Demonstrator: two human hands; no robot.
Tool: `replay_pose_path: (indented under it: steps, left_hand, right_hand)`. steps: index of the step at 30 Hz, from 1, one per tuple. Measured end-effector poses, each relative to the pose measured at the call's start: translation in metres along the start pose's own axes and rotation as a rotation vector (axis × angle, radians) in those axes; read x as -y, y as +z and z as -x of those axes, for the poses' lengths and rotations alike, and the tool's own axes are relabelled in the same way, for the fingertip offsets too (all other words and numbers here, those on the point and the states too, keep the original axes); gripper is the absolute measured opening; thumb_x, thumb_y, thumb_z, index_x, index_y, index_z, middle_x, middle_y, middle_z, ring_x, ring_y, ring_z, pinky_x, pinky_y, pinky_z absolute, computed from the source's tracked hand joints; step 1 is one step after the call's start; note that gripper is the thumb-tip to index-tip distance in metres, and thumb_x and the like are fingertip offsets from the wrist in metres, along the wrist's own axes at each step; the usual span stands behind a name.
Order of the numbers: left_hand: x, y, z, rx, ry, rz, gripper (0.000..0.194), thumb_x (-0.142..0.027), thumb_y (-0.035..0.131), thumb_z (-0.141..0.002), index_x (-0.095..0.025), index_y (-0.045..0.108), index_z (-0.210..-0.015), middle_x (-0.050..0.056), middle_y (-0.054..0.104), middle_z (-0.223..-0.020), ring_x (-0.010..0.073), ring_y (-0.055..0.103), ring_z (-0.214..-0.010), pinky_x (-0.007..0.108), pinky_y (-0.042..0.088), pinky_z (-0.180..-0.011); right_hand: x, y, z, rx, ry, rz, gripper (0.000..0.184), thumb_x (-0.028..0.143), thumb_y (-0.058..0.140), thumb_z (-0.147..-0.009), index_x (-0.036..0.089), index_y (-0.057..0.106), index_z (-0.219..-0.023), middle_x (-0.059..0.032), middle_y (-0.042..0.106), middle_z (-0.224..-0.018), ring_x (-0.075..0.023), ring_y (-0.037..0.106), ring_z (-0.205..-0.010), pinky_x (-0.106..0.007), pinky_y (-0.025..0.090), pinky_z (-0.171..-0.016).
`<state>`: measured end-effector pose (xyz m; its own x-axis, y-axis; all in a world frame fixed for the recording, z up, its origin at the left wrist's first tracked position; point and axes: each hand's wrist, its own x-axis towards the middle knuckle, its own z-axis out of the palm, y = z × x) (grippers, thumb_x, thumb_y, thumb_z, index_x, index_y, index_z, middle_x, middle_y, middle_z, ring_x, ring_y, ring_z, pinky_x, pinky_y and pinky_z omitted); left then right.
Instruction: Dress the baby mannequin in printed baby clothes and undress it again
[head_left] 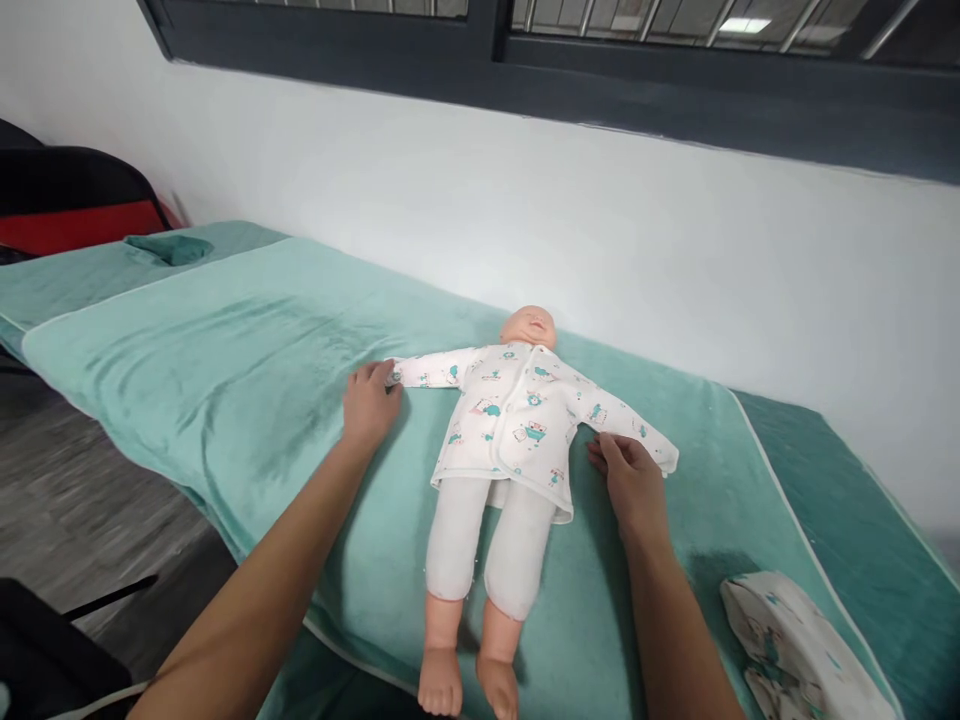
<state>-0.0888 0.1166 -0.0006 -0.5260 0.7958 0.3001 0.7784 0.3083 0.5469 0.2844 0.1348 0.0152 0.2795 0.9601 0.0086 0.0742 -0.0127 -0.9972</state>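
Along a white wall [525, 200], beneath a barred window [675, 80], one green-covered surface [262, 350] is occupied by one supine doll [517, 545] dressed in one printed jacket [514, 415], one cuff [398, 373] being pinched by the left hand [370, 405], the other sleeve [615, 413] neared by the right hand [631, 482], fingers bent, whose hold cannot be told.

A clothed, pink-headed plastic baby doll [506, 440] on a green plush-covered bed [247, 350] suggested a childcare training room.

Cloth jacket [517, 415]; smooth doll head [529, 326]
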Motion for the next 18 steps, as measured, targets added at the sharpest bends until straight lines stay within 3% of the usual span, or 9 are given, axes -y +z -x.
replay_pose_path:
  steps: [3,6,11,18]
  left_hand:
    - [0.007,0.0,-0.01,0.105,-0.018,-0.033,0.048,-0.033,0.05,-0.093,-0.026,0.058,-0.141,0.014,0.065,-0.13,0.0368,0.056,-0.124,0.05,0.045,-0.102]
    - [0.012,0.001,-0.019,0.116,-0.01,-0.067,0.046,-0.033,0.048,-0.095,-0.025,0.061,-0.138,0.013,0.068,-0.121,0.0346,0.059,-0.119,0.045,0.046,-0.098]
    - [0.017,0.004,-0.028,0.042,0.033,-0.096,0.046,-0.028,0.042,-0.095,-0.02,0.063,-0.136,0.015,0.067,-0.118,0.0335,0.058,-0.117,0.042,0.047,-0.097]
    - [0.021,0.005,-0.023,-0.033,-0.004,-0.024,0.046,-0.027,0.041,-0.097,-0.019,0.062,-0.137,0.014,0.064,-0.118,0.0305,0.061,-0.112,0.041,0.048,-0.097]
  right_hand:
    - [-0.003,0.001,-0.001,-0.039,-0.023,0.02,0.018,0.037,0.08,-0.077,0.023,0.073,-0.086,-0.0019,0.074,-0.086,-0.0183,0.069,-0.077,-0.031,0.06,-0.072]
    - [-0.004,0.001,-0.005,-0.079,-0.02,-0.108,0.022,0.034,0.081,-0.073,0.024,0.069,-0.089,-0.0006,0.071,-0.095,-0.0174,0.067,-0.086,-0.031,0.061,-0.079]
    - [-0.001,-0.005,-0.013,-0.134,0.045,-0.327,0.025,0.029,0.082,-0.067,0.024,0.066,-0.086,0.0004,0.065,-0.102,-0.0171,0.064,-0.098,-0.032,0.061,-0.087]
    - [-0.005,-0.028,-0.036,-0.172,-0.004,-0.497,0.026,0.027,0.075,-0.063,0.022,0.058,-0.082,0.0016,0.064,-0.091,-0.0132,0.065,-0.081,-0.032,0.06,-0.082]
